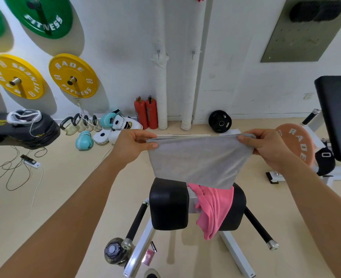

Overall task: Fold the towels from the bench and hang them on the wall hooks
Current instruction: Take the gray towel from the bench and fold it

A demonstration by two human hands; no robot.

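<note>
Both my hands — left (134,144), right (266,146) — pinch top corners of grey towel (197,159), hanging folded above bench (168,203); pink towel (213,207) draped on bench — next, likely carry grey to hook (158,51)

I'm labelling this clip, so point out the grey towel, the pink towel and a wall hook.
grey towel (199,159): head view, middle of the hanging cloth.
pink towel (213,207): head view, middle of its drape over the bench.
wall hook (158,51): head view, its mount on the wall.
</note>
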